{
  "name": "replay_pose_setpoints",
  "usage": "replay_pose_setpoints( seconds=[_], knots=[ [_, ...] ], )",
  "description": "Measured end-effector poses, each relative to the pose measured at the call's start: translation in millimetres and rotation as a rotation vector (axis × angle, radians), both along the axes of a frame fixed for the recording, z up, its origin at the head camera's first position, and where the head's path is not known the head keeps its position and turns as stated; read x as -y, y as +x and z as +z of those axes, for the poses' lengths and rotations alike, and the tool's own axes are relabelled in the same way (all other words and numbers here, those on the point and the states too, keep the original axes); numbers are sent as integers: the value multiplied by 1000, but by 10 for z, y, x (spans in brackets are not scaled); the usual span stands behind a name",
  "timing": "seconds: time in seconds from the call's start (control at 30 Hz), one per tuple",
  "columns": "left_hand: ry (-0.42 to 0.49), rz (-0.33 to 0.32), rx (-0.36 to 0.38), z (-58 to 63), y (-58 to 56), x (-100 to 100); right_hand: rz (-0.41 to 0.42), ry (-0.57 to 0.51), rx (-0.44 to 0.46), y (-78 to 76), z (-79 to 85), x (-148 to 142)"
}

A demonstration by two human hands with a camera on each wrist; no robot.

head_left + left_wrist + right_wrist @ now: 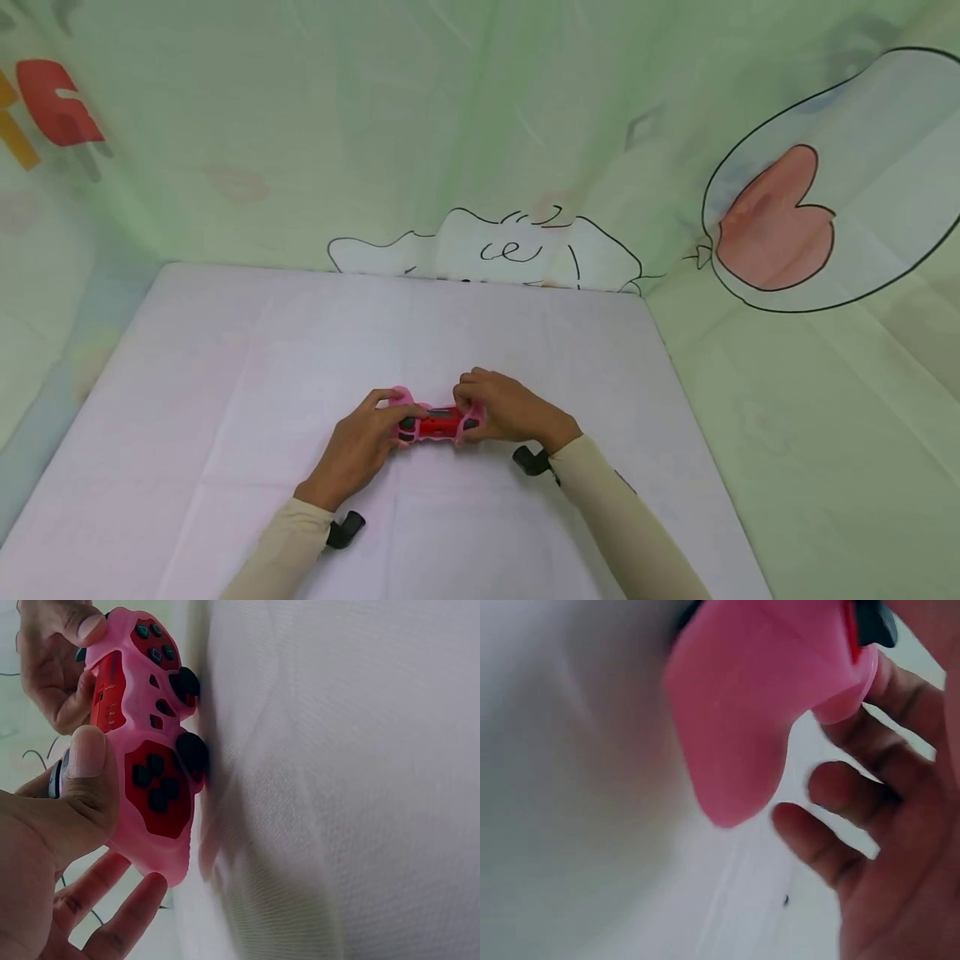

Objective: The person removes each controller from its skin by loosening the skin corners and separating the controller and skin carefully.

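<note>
A red game controller (pixel 438 427) in a pink silicone cover (pixel 161 859) is held between both hands above the table. In the left wrist view its face shows dark buttons (pixel 155 780) and two black thumbsticks (pixel 193 752), turned toward the cloth. My left hand (pixel 358 454) grips the left end, thumb on the back edge. At the other end, my right hand (pixel 506 406) pinches the cover. The right wrist view shows a pink flap (pixel 847 701) standing out near a dark shoulder button (pixel 874 626), with fingers against it. The right thumb is largely hidden there.
A white cloth covers the table (pixel 300 333). Green printed curtains (pixel 315 125) stand behind it and at both sides, one bearing a heart balloon drawing (pixel 780 225). A black wrist camera (pixel 347 530) sits at the left sleeve, another wrist camera (pixel 531 460) at the right.
</note>
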State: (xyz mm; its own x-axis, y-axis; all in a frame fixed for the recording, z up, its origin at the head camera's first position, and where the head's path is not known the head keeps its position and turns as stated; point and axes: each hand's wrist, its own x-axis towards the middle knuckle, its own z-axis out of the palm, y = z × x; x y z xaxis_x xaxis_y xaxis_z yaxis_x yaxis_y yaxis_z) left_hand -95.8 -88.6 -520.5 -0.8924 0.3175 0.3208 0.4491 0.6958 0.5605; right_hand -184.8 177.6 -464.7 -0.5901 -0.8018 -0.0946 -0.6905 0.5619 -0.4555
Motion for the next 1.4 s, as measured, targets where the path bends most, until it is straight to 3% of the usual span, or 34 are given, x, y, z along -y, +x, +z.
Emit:
replay_pose_setpoints(
  seconds=[0.2, 0.33, 0.63, 1.2, 1.4],
  knots=[
    [-17, 7, 6, 20, -5, -10, 70, -17, 305, -127, 19, 23],
    [-19, 8, -2, 17, -14, -11, 71, -43, 398, -134, 23, 27],
    [-41, 25, -25, 39, -22, -18, 38, -171, 346, -39, -12, -31],
    [-85, 14, -13, 34, -73, -18, 109, -187, 358, -26, -34, -159],
    [-53, 4, 6, 57, -90, 2, 113, -188, 330, -28, -48, -240]
  ],
)
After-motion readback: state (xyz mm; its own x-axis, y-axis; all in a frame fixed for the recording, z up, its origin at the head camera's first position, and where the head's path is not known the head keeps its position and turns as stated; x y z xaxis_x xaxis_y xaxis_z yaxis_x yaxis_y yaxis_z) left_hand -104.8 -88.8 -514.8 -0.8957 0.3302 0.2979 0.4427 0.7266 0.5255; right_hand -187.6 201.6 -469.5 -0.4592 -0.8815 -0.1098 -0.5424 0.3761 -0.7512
